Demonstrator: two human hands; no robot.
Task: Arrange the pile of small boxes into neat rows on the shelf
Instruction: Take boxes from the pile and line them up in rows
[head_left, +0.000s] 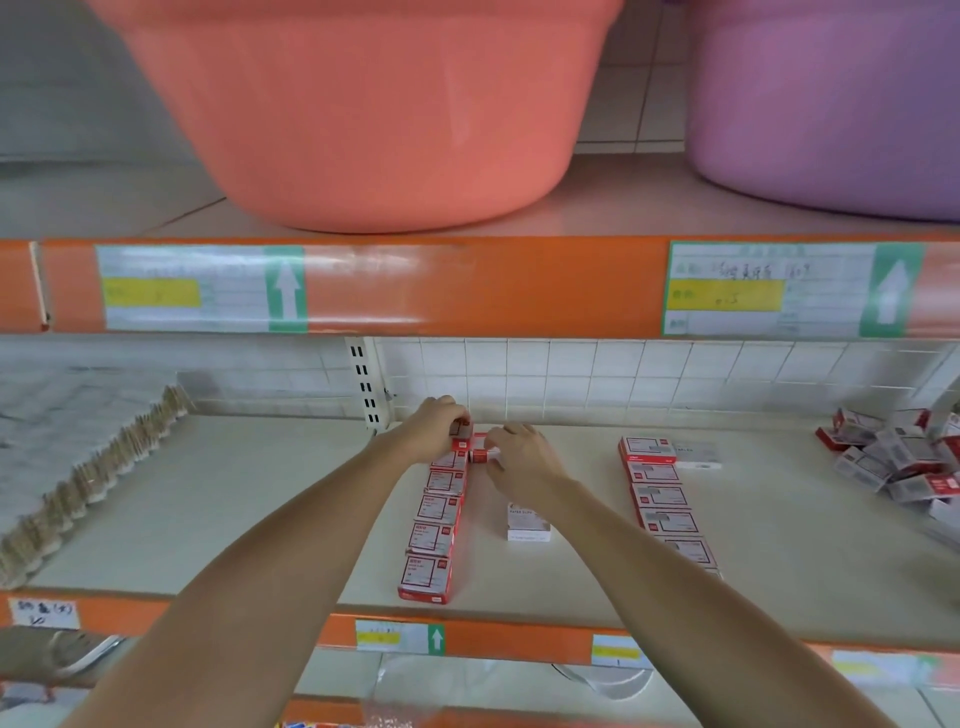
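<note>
**Both hands on small boxes at the back of the shelf**

Forearms reach in from the bottom edge, nearest the camera, over the orange shelf lip (519, 642) with its price tags.

Left to right: bundled wooden sticks (88, 467) lie along the far left of the shelf (260, 519). Next, the left row of boxes (436, 519) runs front to back, red-and-white, about 6 visible, touching end to end. Left hand (434, 423) sits at the far end of that row, fingers curled round the rearmost box (461, 435), gripping it. Just beside it, right hand (522, 457) pinches another small box (480, 454) between thumb and fingers; the 2 hands are close together but not touching. 1 white box (529, 522) stands alone between the rows, under the right forearm. Right row of boxes (660, 499) runs front to back, near end hidden by the arm; 1 pale box (697, 454) lies beside its far end. Loose pile of boxes (904, 457) is heaped at the far right, well apart from the rows.

Above: orange basin (363, 114) and purple basin (831, 104) on the upper shelf.
</note>
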